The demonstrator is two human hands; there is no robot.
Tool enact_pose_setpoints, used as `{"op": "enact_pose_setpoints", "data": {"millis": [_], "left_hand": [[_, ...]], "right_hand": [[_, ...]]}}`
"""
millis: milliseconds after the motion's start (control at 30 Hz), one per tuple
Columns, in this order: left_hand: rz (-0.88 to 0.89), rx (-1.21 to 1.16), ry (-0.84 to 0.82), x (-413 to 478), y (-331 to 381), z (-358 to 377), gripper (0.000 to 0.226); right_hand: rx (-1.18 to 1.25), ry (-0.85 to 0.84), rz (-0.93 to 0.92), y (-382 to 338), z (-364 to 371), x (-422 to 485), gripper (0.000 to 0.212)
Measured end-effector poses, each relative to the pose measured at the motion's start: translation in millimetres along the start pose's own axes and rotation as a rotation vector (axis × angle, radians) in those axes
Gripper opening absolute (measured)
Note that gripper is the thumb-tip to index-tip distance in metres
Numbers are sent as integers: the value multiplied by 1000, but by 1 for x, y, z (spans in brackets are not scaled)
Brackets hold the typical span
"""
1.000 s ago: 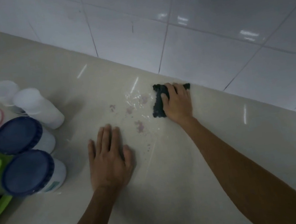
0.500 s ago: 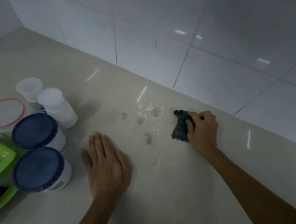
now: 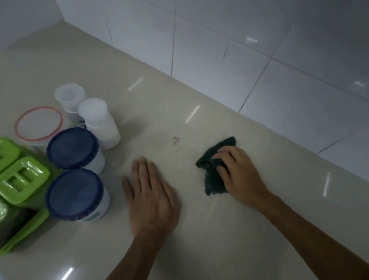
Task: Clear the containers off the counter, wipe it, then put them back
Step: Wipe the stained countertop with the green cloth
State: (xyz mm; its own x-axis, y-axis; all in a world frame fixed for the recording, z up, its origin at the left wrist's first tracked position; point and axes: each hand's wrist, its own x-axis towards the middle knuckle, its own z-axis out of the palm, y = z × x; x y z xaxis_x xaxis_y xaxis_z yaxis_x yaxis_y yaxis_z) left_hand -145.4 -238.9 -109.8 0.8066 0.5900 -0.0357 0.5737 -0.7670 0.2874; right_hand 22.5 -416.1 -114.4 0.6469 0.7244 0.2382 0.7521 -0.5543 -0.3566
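Counter point(image 3: 278, 234): pale, glossy, bare across the middle; wiping step judged in progress.
Stain point(image 3: 176, 140): small pinkish marks, near the cloth on its far left, not covered by it; faint specks also at the cloth's near edge.
Cloth point(image 3: 212, 179): dark, bunched, lying on the counter.
Right hand point(image 3: 238, 171): palm down, fingers curled over the cloth and pressing it to the surface.
Left hand point(image 3: 150, 195): flat on the counter, fingers together, grasping nothing; serves as a brace.
Containers: grouped at the left. Two blue-lidded tubs point(image 3: 72, 148), point(image 3: 74, 193), the near one close to the left hand; two white bottles point(image 3: 101, 121), point(image 3: 70, 98); one red-rimmed lid point(image 3: 38, 123); green boxes point(image 3: 19, 181).
Risks, judged: a wide leftward stroke could knock the tall bottle over; a bunched cloth may smear the stain instead of lifting it; the braced palm could slip on wet gloss; the patch under the left hand may go unwiped
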Motion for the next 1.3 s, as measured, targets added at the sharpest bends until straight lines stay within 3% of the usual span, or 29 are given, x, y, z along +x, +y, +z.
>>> {"op": "enact_pose_setpoints", "data": {"millis": [100,267,367,500,600,733,833,933,1033,1167,1233,1300], "left_hand": [[-8,4,8,3,0,-1,62],[-23,-13,4,0,-1,-3,62],[-25,-27,14,3,0,-4,62],[-27,-6,5,-1,-5,-1,62],[-20,-12,5,-3,-6,0,61],[-18,-9,4,2,-6,0,61],[-29,-7,5,2,-5,0,61],[-33,-6,-5,2,-7,0,61],[-30,5,1,3,-8,-2,62],[-24,30,8,3,-9,1,62],[-24,34,13,3,-9,2,62],[-14,34,9,4,-7,1,63]], "right_hand": [[-44,36,55,20,-8,19,23],[-18,73,253,5,24,125,25],[54,46,174,-35,48,153,26],[100,-57,-84,-68,54,109,26],[97,-138,-130,-53,28,43,22],[4,-64,15,-6,-10,-4,23],[-73,9,196,13,-4,36,26],[-93,46,303,-17,19,80,30],[-102,19,259,-52,34,77,34],[-38,-83,148,-74,21,10,33],[-51,-99,89,-65,8,-30,30],[-123,-52,148,-39,-7,-54,25]]}}
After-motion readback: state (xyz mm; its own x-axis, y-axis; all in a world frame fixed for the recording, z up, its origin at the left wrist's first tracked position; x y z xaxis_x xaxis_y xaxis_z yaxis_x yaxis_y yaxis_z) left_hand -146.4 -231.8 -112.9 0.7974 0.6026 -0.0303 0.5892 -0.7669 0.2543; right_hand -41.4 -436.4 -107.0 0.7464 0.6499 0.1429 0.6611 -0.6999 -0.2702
